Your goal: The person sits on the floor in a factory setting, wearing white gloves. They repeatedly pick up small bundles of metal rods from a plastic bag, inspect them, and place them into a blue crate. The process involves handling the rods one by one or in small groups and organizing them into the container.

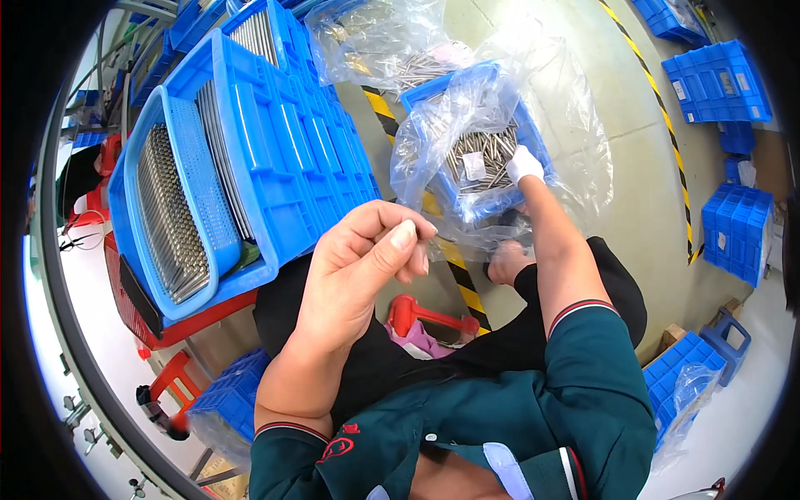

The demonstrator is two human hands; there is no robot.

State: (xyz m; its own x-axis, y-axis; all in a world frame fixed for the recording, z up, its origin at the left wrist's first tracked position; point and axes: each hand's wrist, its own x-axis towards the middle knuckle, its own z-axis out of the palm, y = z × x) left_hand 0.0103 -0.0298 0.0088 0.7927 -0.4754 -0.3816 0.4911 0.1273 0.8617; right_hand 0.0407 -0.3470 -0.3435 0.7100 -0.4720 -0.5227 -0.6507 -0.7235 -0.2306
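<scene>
My left hand (354,271) is bare and raised in front of my lap, its fingers curled and the thumb against the index finger. Nothing shows sticking out of it. My right hand (524,165), in a white glove, reaches to the right side of a blue bin (537,137) on the floor. It touches or nearly touches the short metal rods (487,154) in that bin; its fingertips are hidden. A small white tag (473,166) lies on the rods. Clear plastic film (417,167) lines the bin and spills over its sides.
To the left, a large blue crate (275,167) holds a blue perforated basket (187,158) of upright metal rods. Another plastic bag (367,42) with rods lies beyond. A red stool-like frame (433,315) sits between my legs. Blue crates (721,82) stand along the right.
</scene>
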